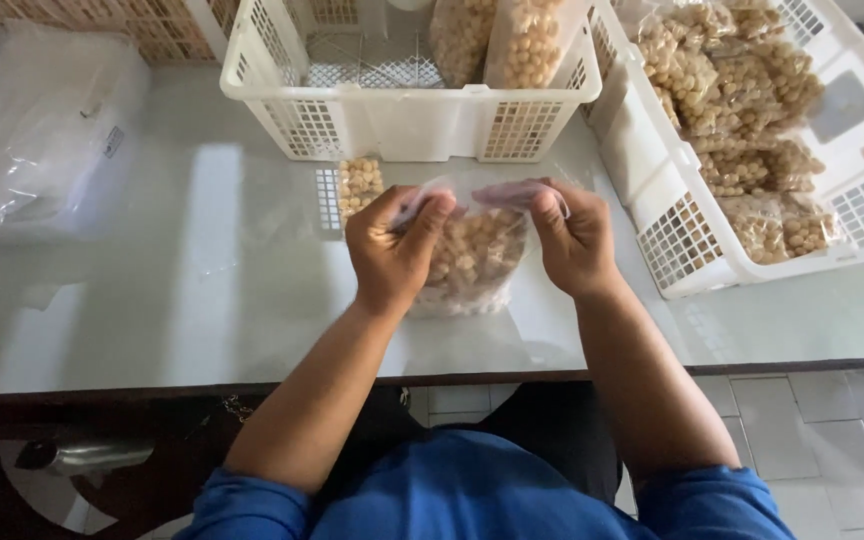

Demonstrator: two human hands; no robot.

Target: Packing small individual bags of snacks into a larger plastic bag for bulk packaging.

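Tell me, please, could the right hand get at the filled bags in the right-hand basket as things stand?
Probably yes, once freed: the right hand now pinches the clear bag of round snacks, but the white basket beside it is open-topped, nothing between.

Clear bag of round tan snacks [472, 262] pinched at top between both hands, centre table. Similar filled bags [742, 120] piled in right basket; two more [497, 40] in middle basket. Clear plastic bundle with small label [42, 140] far left.
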